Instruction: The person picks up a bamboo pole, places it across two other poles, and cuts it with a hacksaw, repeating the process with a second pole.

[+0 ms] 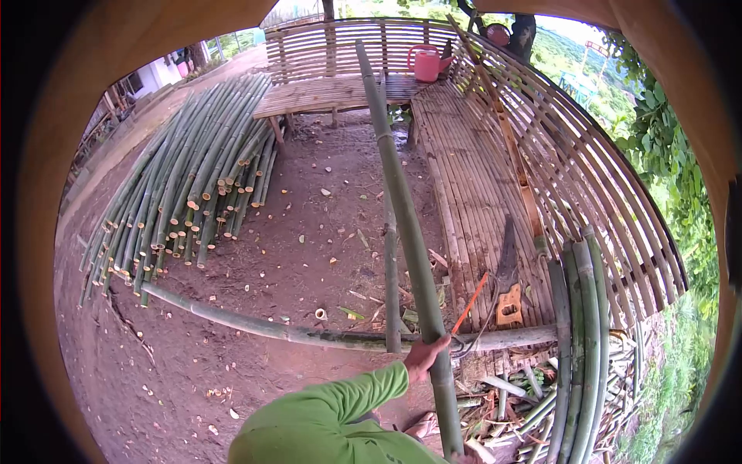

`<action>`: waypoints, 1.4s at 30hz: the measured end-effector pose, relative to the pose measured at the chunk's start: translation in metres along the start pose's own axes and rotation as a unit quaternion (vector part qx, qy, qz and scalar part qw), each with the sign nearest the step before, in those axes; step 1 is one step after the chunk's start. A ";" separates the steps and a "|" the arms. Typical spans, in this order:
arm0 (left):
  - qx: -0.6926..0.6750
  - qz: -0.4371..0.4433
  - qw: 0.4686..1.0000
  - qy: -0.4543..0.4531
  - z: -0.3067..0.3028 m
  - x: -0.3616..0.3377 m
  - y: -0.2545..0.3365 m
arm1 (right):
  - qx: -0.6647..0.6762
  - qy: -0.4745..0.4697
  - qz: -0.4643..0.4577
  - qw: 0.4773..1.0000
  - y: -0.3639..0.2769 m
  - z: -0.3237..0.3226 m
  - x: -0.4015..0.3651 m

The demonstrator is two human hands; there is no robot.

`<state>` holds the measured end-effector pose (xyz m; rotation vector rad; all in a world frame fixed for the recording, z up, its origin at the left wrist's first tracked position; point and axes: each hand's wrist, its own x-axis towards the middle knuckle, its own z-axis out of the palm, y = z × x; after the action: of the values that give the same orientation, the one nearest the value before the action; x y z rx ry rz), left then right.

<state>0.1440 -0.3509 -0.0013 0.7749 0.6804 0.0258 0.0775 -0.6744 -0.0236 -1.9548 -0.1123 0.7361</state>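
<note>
Here the left hand (425, 357) has its fingers closed around the bamboo pole (402, 209), whose long axis runs from bottom centre of the frame up toward the bench (332, 91) at top; the right hand is out of view.

Bare reddish-brown dirt ground (309, 232), strewn with dry leaves and chips, fills the middle under soft daylight. On the left lies a big stack of green bamboo poles (193, 178), cut ends towards the near side. An L-shaped slatted bamboo counter (464, 170) with a curved slatted backrest (587, 170) runs along the far side and down the right. A pink watering can (425, 63) stands at its far corner and a saw (508, 271) lies at its near end. Leafy trees (665, 155) stand to the right, and a white building (158, 73) shows far left.
</note>
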 end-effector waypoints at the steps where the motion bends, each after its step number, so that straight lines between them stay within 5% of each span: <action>1: 0.002 0.001 0.999 0.037 0.003 0.007 0.014 | -0.108 -0.040 0.070 0.991 0.013 -0.012 -0.010; 7: 0.091 0.111 0.987 0.077 -0.001 0.064 0.033 | -0.254 -0.141 0.171 0.941 0.040 -0.020 -0.026; 9: 0.112 0.115 0.978 0.137 -0.009 0.083 0.031 | -0.267 -0.144 0.151 0.941 0.035 -0.012 -0.017; 12: 0.118 0.164 0.976 0.075 -0.001 0.060 -0.027 | -0.256 -0.088 0.112 0.956 -0.005 0.004 -0.003; 15: 0.101 0.159 0.980 0.067 -0.002 0.057 -0.028 | -0.154 0.006 -0.026 0.988 -0.039 0.012 -0.014; 22: 0.091 0.128 0.982 0.102 -0.024 0.099 0.014 | -0.231 -0.056 0.183 0.954 0.030 0.004 -0.078; 32: 0.191 0.144 0.960 0.145 -0.079 0.164 0.068 | -0.214 -0.077 0.225 0.947 0.000 0.063 -0.073; 36: 0.318 0.170 0.916 0.174 -0.091 0.160 0.096 | -0.217 -0.096 0.210 0.949 -0.009 0.090 -0.045; 38: 0.465 0.220 0.831 0.212 -0.091 0.135 0.108 | -0.266 -0.090 0.196 0.940 0.012 0.096 -0.029; 40: 0.540 0.283 0.777 0.158 -0.104 0.117 0.099 | -0.173 -0.056 0.089 0.979 0.044 0.101 -0.012; 42: 0.586 0.330 0.737 0.073 -0.112 0.095 0.087 | -0.216 -0.034 0.182 0.959 0.067 0.110 0.000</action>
<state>0.1733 -0.1914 -0.0549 2.2527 0.4758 0.3368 0.0026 -0.6215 -0.1143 -2.4022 0.0537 1.0900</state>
